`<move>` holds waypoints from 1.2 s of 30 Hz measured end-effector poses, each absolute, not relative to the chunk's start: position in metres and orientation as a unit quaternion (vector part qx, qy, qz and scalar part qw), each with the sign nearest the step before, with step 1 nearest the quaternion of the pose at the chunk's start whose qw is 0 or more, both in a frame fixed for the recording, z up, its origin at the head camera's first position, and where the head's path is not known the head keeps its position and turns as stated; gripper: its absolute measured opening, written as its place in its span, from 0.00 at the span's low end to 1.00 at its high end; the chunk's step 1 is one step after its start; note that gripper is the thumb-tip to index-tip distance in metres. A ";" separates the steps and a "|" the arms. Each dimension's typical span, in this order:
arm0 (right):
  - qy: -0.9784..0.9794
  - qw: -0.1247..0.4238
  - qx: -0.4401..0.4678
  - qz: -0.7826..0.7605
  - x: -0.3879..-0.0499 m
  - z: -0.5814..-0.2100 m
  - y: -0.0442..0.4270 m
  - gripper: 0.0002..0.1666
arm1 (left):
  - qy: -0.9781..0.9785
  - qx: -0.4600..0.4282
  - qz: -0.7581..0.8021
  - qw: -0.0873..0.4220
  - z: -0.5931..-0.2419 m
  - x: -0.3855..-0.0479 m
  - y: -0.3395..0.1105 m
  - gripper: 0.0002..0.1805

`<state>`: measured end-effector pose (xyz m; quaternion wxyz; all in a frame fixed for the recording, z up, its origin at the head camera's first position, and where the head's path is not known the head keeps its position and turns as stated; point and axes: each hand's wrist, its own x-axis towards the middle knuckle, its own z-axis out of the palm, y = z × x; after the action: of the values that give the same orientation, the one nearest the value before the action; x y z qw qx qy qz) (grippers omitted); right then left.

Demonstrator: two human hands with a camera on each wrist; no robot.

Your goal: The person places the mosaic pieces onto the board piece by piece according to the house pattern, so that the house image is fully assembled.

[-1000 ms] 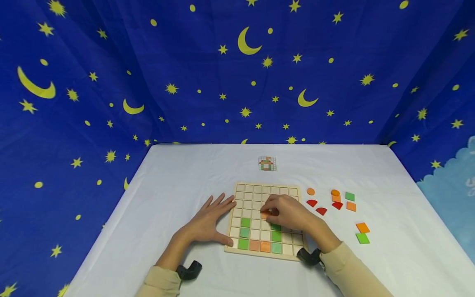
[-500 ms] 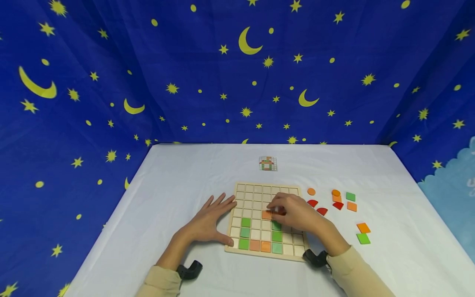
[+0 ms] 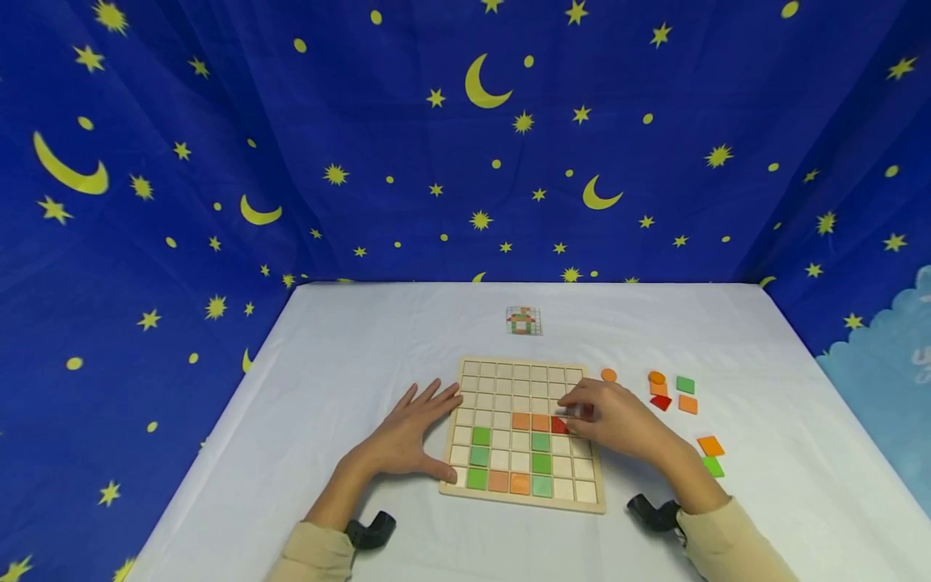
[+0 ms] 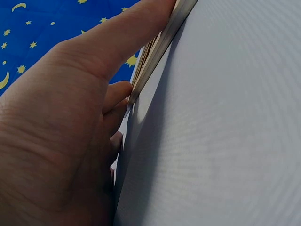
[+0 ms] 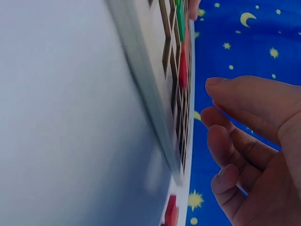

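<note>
In the head view, a wooden grid board lies on the white table. My left hand spreads its fingers along the board's left side, its thumb on the near left corner; the left wrist view shows the thumb against the rim. My right hand hovers over the board's right side with bent fingers. Nothing shows between those fingers in the right wrist view. Just left of its fingertips, a red quarter-circle tile sits in a cell beside two orange square tiles. Green square tiles stand in columns below.
Right of the board lie loose pieces: orange discs, orange squares, green squares and a red piece. A small pattern card lies behind the board. Blue star-patterned cloth hangs behind the table.
My right hand has moved rightward across the board, uncovering the orange squares and the red quarter-circle tile. It now covers the two nearer loose red pieces. My left hand has stayed put.
</note>
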<state>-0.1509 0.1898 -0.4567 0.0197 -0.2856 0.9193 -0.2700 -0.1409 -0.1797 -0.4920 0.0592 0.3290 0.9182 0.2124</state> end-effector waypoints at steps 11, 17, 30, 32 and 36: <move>0.927 -0.001 -0.242 -0.286 -0.143 -0.460 0.230 0.15 | 0.919 0.327 0.212 0.061 -0.489 -0.140 -0.179 0.66; 0.931 -0.004 -0.212 -0.296 -0.139 -0.466 0.253 0.16 | 0.918 0.327 0.214 0.061 -0.490 -0.140 -0.179 0.66; 0.938 -0.006 -0.157 -0.311 -0.131 -0.471 0.292 0.16 | 0.922 0.320 0.207 0.065 -0.492 -0.141 -0.179 0.66; 0.939 -0.012 -0.154 -0.308 -0.131 -0.472 0.296 0.16 | 0.923 0.320 0.205 0.065 -0.493 -0.141 -0.179 0.66; 0.942 -0.023 -0.147 -0.300 -0.130 -0.471 0.303 0.17 | 0.923 0.318 0.207 0.066 -0.492 -0.141 -0.179 0.67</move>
<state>-0.1300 0.3030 -0.4715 -0.0226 -0.1472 0.9421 -0.3004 -0.1411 -0.1792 -0.4925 0.0659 0.3185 0.9227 0.2071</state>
